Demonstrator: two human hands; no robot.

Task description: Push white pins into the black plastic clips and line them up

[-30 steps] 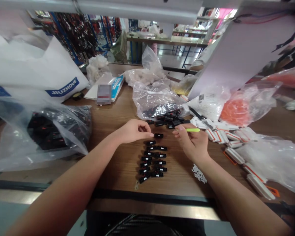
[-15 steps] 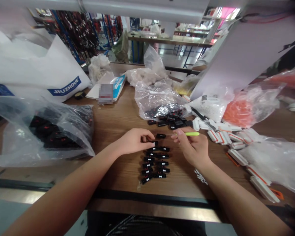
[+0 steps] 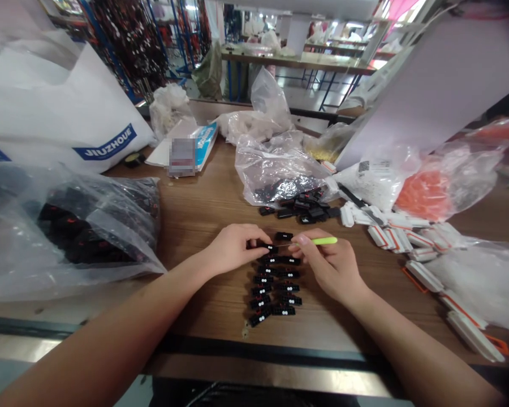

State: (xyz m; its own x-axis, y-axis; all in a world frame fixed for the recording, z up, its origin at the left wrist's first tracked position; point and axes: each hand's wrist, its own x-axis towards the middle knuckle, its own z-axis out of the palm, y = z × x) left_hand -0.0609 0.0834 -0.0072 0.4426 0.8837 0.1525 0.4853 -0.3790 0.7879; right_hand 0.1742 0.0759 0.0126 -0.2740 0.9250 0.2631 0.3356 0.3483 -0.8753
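Observation:
My left hand [image 3: 240, 247] pinches a small black plastic block [image 3: 272, 249] between thumb and fingertips, low over the wooden table. Two white dots show on its end. In my right hand [image 3: 328, 257] is a thin pick-like tool [image 3: 324, 241] with a yellow-green handle; its slender metal shaft reaches left to the pinched block. Just beyond lies another black block [image 3: 284, 236] with white dots. Nearer to me, similar blocks [image 3: 285, 311] lie in two rough columns, each with white dots. The tool's exact tip is too fine to make out.
A loose pile of black blocks [image 3: 309, 209] spills from a clear bag [image 3: 263, 164] at the back. White and orange pieces [image 3: 384, 237] lie to the right, near bags of small parts. A bag of black parts [image 3: 85, 232] and a white JIUZHOUE bag [image 3: 59, 107] stand left.
The tool has moved from the far block to the one at my left fingertips, where my left fingers have closed. The camera view has shifted slightly.

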